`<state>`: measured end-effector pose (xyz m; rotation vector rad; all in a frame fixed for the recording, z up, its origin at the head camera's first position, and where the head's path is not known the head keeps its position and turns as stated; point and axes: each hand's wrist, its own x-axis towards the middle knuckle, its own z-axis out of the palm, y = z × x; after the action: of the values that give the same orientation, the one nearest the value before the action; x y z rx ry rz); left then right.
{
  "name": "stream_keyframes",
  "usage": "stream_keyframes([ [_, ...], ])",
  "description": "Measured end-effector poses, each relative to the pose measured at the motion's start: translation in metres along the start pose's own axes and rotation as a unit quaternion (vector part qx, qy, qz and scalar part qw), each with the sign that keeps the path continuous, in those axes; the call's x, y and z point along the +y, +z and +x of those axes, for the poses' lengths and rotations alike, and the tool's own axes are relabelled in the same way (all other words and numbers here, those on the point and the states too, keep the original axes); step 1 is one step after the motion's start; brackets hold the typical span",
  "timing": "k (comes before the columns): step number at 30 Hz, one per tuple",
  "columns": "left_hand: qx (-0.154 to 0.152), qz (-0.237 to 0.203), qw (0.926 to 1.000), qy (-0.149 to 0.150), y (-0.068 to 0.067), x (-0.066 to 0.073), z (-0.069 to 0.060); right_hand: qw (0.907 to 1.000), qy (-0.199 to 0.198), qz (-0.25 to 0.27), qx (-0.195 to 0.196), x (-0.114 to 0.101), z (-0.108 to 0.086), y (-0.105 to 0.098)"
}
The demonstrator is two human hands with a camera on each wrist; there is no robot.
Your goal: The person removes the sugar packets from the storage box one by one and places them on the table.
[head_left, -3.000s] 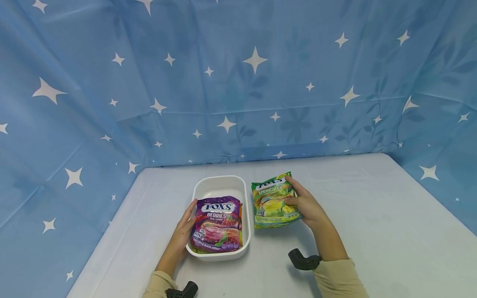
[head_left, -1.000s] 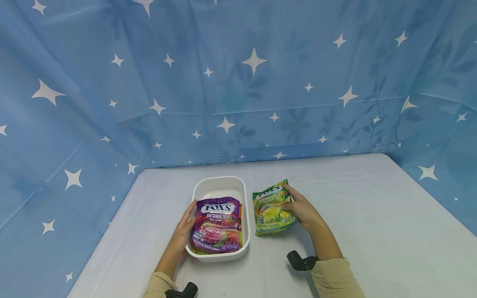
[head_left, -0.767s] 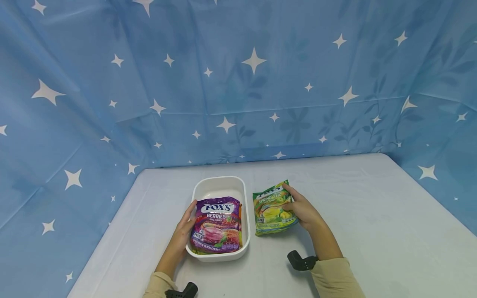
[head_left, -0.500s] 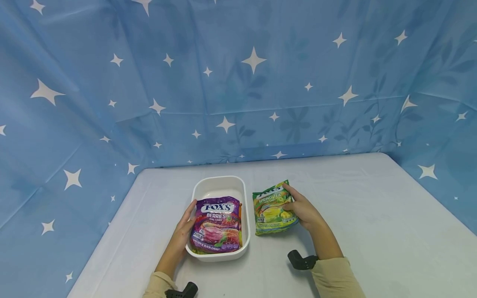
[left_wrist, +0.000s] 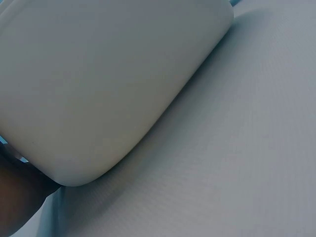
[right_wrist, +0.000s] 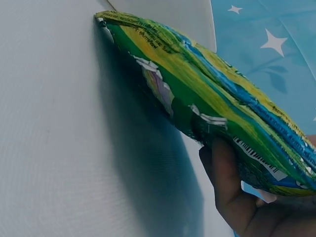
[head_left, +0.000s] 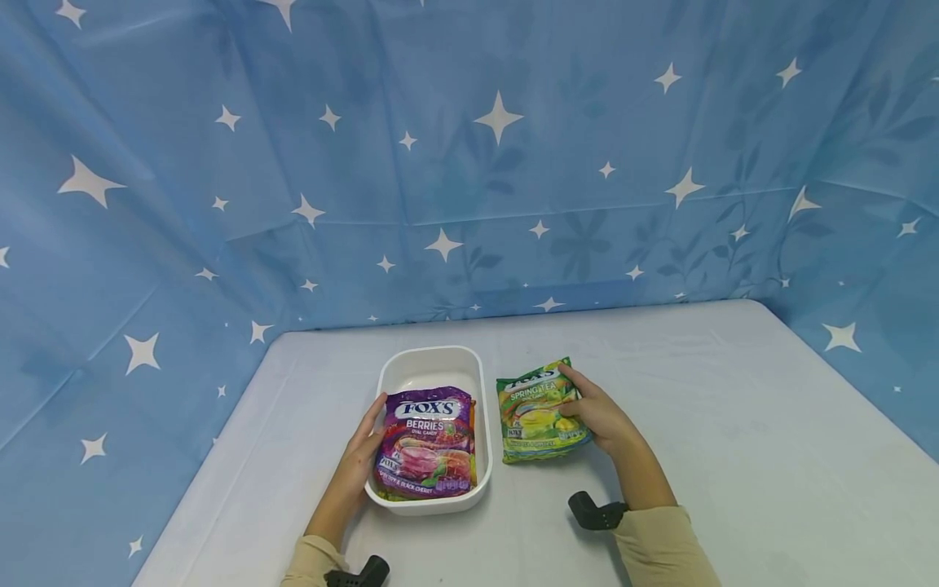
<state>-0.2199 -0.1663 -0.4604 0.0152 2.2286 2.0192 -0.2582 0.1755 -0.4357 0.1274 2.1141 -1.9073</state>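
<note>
A white tub [head_left: 433, 359] stands on the table, with a purple bag of Fox's Berries candy [head_left: 427, 444] lying face up in it. Other packaging shows at the bag's edges. My left hand [head_left: 357, 456] holds the tub at its left rim; in the left wrist view the tub's outer wall [left_wrist: 108, 79] fills the upper left. Right of the tub, my right hand [head_left: 605, 416] grips a green bag of Fox's Spring Tea candy [head_left: 539, 420] by its right side. The right wrist view shows fingers [right_wrist: 227, 182] under this tilted bag, its right end raised off the table.
A white cloth covers the table [head_left: 734, 408]. Behind it hangs a blue curtain [head_left: 469, 179] with white stars. Black wrist cameras sit on both wrists, the right one [head_left: 597, 514] just above the tabletop.
Over three seconds the green candy bag has come down and slightly nearer. Lately its right side and my right hand have shifted slightly right. The left hand and tub stay put.
</note>
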Motion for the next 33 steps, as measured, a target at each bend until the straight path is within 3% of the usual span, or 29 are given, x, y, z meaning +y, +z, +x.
stream_keyframes([
  [33, 0.009, 0.006, 0.9999, -0.011, -0.001, -0.001, 0.001, 0.9999, 0.005, -0.015, 0.005, 0.012, 0.003, -0.005],
])
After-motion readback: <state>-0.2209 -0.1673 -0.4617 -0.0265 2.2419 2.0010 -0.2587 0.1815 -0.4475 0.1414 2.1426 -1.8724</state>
